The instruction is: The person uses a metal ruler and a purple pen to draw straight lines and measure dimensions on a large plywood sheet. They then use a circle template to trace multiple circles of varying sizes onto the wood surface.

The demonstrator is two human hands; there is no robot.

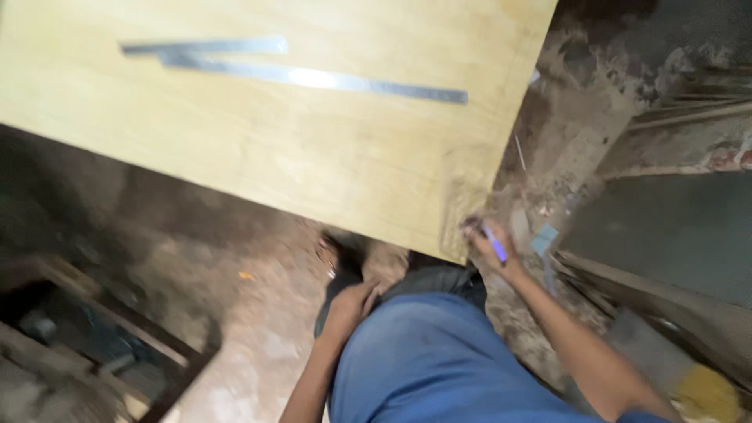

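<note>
A large pale plywood board [313, 157] fills the upper part of the head view, with two long metal rulers [313, 77] lying crossed on it. My right hand [489, 247] is at the board's near right corner and holds a blue pen [494, 244]. My left hand [350, 304] hangs lower, by my blue trouser leg [427, 360], fingers curled; the blur hides whether it holds anything.
Dusty dirt floor [258, 313] lies below the board. A dark wooden frame [117, 337] stands at the lower left. Grey panels [666, 235] lean at the right, with rubble and scraps behind them.
</note>
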